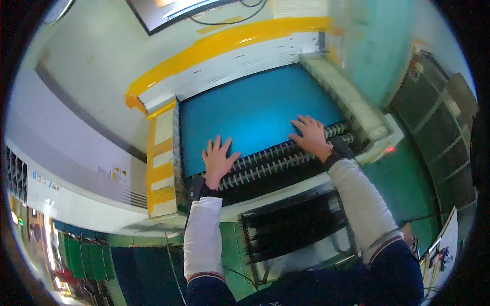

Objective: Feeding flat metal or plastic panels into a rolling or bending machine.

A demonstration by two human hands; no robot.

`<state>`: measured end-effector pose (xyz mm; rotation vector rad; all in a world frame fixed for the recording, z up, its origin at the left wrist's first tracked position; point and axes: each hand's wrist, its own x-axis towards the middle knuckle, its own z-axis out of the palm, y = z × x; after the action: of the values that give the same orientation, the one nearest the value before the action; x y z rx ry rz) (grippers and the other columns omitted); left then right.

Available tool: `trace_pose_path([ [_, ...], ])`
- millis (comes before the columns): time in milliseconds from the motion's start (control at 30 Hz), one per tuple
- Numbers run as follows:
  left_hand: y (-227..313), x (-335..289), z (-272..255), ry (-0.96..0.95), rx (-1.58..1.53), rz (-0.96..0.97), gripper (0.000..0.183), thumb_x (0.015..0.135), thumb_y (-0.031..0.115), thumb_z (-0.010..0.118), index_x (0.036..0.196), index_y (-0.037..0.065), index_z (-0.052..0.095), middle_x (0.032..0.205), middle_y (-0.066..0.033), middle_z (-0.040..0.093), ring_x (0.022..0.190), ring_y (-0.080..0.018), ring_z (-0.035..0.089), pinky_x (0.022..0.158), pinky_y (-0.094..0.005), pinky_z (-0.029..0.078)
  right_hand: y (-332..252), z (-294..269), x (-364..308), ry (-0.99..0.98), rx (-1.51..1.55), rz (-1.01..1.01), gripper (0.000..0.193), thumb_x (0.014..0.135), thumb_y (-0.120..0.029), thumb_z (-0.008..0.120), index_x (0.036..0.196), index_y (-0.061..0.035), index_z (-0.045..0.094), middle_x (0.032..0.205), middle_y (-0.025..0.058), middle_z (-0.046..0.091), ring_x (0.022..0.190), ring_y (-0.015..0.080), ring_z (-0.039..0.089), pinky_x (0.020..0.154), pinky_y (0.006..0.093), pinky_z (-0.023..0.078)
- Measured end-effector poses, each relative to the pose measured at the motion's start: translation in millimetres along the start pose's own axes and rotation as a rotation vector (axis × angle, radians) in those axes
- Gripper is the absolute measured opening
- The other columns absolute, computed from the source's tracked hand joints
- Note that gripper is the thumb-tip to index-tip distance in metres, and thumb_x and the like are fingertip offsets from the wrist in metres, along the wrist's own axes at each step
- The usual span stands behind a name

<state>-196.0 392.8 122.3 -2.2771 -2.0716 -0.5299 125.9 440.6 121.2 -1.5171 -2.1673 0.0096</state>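
Note:
A wide blue sheet [255,115] lies flat across the roller bed of a machine. Near its front left corner, my left hand [218,159] rests with fingers spread on or just over the blue surface. My right hand [311,135] is at the front right edge, its fingers also apart and pointing away from me. Neither hand grips anything. Rows of wheeled rollers [270,166] show in front of the sheet, between my two wrists. Whether the palms press on the sheet or hover slightly above it, I cannot tell.
Yellow tape [229,46] runs along the machine's back edge. Pale side rails [347,92] flank the bed. A black rack [296,224] stands below on the green floor. At the upper left hangs a screen [173,13]. Grey panels [434,112] lean at the right.

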Motion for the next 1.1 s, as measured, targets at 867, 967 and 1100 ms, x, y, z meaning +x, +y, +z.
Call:
trace_pose_path([
  [867,80.9,-67.8,-42.9,0.08,-0.285,0.359,0.043,0.072,0.025,0.061,0.11,0.008,0.051,0.12,-0.0143,0.044,0.113,-0.0366,0.035,0.092,-0.0442,0.028,-25.1,-37.5,-57.9,0.138,0.277,-0.12,0.033,0.075,-0.033,0.056,0.096,-0.009,0.058,0.113,0.0098,0.05,0.111,0.0294,0.038,0.092,0.0436,0.026],
  [967,107.1,-115.3,-51.8,0.093,-0.411,0.392,0.039,0.07,0.019,0.062,0.106,0.006,0.054,0.115,-0.0129,0.049,0.11,-0.0339,0.04,0.09,-0.0413,0.032,-37.8,-52.0,-96.4,0.134,0.397,-0.154,0.027,0.074,-0.028,0.058,0.093,-0.0089,0.058,0.107,0.0086,0.053,0.108,0.0275,0.041,0.09,0.0411,0.03],
  [1100,132.0,-184.5,-20.3,0.011,-0.583,0.319,0.034,0.071,0.014,0.061,0.103,0.004,0.055,0.109,-0.0113,0.053,0.106,-0.031,0.045,0.088,-0.0386,0.035,-28.6,-59.6,-160.9,0.159,0.438,-0.173,0.019,0.075,-0.022,0.057,0.087,-0.0071,0.058,0.094,0.0095,0.057,0.094,0.0294,0.05,0.08,0.0373,0.039],
])
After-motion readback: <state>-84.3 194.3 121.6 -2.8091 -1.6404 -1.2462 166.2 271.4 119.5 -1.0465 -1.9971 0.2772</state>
